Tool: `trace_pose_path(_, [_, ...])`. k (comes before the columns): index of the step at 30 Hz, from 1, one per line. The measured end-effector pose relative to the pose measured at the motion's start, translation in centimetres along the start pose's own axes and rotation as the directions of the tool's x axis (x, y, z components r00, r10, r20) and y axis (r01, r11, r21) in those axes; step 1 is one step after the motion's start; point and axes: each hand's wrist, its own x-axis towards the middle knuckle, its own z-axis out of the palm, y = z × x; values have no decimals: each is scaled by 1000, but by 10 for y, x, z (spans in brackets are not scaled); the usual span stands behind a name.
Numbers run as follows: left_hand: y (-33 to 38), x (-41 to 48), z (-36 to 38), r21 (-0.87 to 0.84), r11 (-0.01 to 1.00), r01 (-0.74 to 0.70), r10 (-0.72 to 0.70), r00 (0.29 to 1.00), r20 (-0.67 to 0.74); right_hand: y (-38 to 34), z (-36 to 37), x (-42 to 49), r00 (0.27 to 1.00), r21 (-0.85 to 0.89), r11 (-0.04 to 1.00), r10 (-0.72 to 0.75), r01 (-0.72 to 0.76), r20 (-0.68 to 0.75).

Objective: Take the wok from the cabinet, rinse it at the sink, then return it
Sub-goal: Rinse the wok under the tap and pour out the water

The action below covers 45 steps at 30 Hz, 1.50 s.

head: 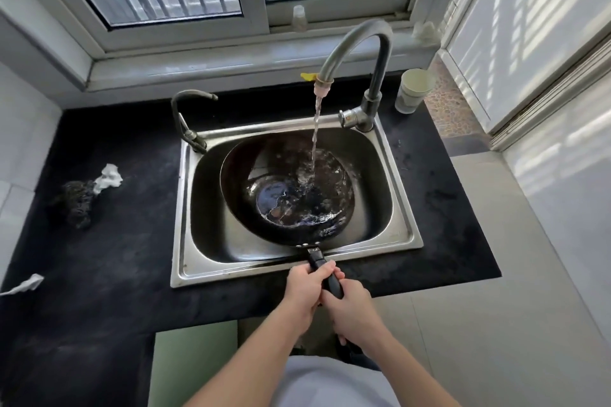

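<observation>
A black wok (261, 175) sits inside the steel sink (401, 208), its bowl wet and shiny. Water runs from the tall curved faucet (357, 43) into the wok's right side and pools at the bottom. The wok's black handle (319, 263) sticks out over the sink's front rim toward me. My left hand (305, 284) wraps the handle from the left. My right hand (350, 304) grips the handle's end just behind it. The cabinet is not in view.
A smaller tap (188, 116) stands at the sink's back left corner. On the black countertop (109, 258) lie a dark scrubber (77, 201), crumpled tissue (107, 178) and another tissue (24, 284). Stacked paper cups (413, 91) stand right of the faucet. Window behind.
</observation>
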Motion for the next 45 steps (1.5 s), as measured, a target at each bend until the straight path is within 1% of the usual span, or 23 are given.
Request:
trace_pose_path(3, [-4, 0, -2, -52, 999, 15, -15, 1000, 4, 1, -2, -3, 999, -73, 997, -37, 36, -8])
trace_pose_path(6, [-12, -2, 1, -125, 991, 42, -34, 997, 66, 7, -7, -10, 997, -157, 985, -70, 67, -16])
trace_pose_path(14, [-20, 0, 32, -281, 951, 131, -65, 970, 235, 15, -28, -19, 981, -288, 957, -77, 23, -181])
trace_pose_path(17, [-21, 3, 41, -282, 949, 144, -69, 963, 261, 11, -36, -22, 973, -368, 929, -111, 29, -203])
trace_pose_path(20, [-19, 4, 40, -260, 956, 137, -72, 967, 245, 7, -37, -21, 974, -385, 923, -105, 21, -199])
trace_pose_path(23, [-13, 3, 29, -242, 966, 91, -37, 975, 220, 4, -27, -17, 981, -318, 947, -89, 29, -175])
trace_pose_path(28, [-10, -3, 5, -178, 984, 9, 20, 987, 162, 5, -6, -14, 981, -246, 965, -134, 97, -139])
trace_pose_path(31, [-16, -4, -5, -119, 993, -14, 30, 991, 130, 11, 4, -17, 981, -210, 970, -151, 123, -122])
trace_pose_path(35, [-23, -4, -17, -79, 997, -16, 25, 994, 109, 22, 16, -16, 972, -218, 962, -197, 165, -130])
trace_pose_path(38, [-23, -3, -23, -48, 999, -14, 18, 996, 82, 26, 23, -10, 964, -272, 942, -237, 197, -123])
trace_pose_path(41, [-23, -1, -26, -53, 998, -14, 17, 999, 49, 26, 27, -6, 956, -312, 922, -273, 229, -104])
trace_pose_path(45, [-23, 0, -36, -72, 997, -24, 25, 999, 22, 24, 35, -3, 965, -256, 937, -259, 238, -52])
